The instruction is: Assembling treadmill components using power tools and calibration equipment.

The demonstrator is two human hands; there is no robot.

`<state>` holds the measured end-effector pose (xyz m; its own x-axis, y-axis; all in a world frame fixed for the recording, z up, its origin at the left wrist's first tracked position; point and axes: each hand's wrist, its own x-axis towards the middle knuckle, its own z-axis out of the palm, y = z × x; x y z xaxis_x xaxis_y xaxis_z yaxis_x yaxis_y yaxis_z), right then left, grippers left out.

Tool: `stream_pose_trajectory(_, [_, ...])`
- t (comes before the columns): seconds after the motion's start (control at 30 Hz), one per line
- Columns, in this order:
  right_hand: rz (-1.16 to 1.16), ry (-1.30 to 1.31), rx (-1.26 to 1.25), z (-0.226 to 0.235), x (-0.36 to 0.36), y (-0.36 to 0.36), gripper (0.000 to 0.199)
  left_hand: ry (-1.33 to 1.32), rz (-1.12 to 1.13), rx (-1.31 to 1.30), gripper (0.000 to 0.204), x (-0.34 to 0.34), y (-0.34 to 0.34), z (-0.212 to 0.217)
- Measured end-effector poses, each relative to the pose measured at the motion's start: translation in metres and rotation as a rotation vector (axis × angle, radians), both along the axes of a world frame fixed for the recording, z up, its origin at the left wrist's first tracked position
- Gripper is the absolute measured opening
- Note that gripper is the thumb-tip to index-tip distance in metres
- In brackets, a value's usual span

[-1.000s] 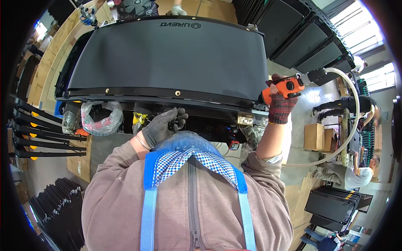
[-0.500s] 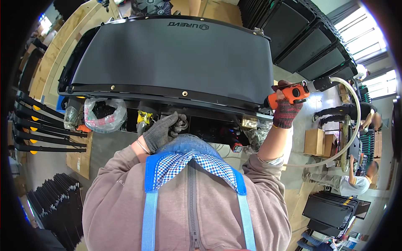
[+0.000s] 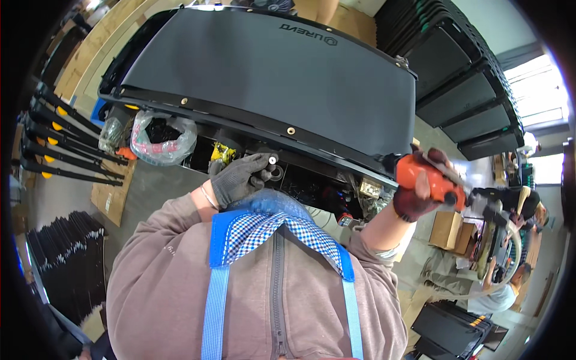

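A large black flat panel (image 3: 270, 78) with a black frame lies on the workbench before me. My left hand (image 3: 240, 177), in a grey glove, pinches a small bolt with a washer (image 3: 273, 161) just under the panel's near edge. My right hand (image 3: 417, 192), in a dark red glove, grips an orange pneumatic screwdriver (image 3: 429, 177) at the panel's right corner. A pale air hose (image 3: 510, 252) runs from the tool down to the right. Small brass fasteners (image 3: 290, 130) sit along the frame's near rail.
A clear bag of small parts (image 3: 159, 138) and other hardware lie under the panel at left. Black rods with yellow tips (image 3: 54, 144) lie on the left. Stacked black panels (image 3: 468, 90) stand at right. Another person (image 3: 510, 288) sits at the lower right by cardboard boxes (image 3: 450, 231).
The view has shifted, so the panel sits higher and further left. My left hand has come up with the bolt at its fingertips. My right hand with the orange tool has dropped lower and rightward.
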<state>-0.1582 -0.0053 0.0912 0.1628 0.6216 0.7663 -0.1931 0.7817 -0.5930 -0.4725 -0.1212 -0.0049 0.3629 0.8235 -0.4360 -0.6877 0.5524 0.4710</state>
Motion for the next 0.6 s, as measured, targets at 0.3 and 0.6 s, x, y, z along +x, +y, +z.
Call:
stream_pose_trajectory(0.3, [0.557, 0.287, 0.006, -0.007, -0.101, -0.055, 0.054, -0.022, -0.056, 0.043, 0.03, 0.018, 0.008, 0.028])
stream_pose_trajectory(0.6, [0.571, 0.251, -0.033, -0.009, -0.107, -0.055, 0.054, 0.203, -0.09, 0.161, 0.035, 0.012, 0.013, 0.025])
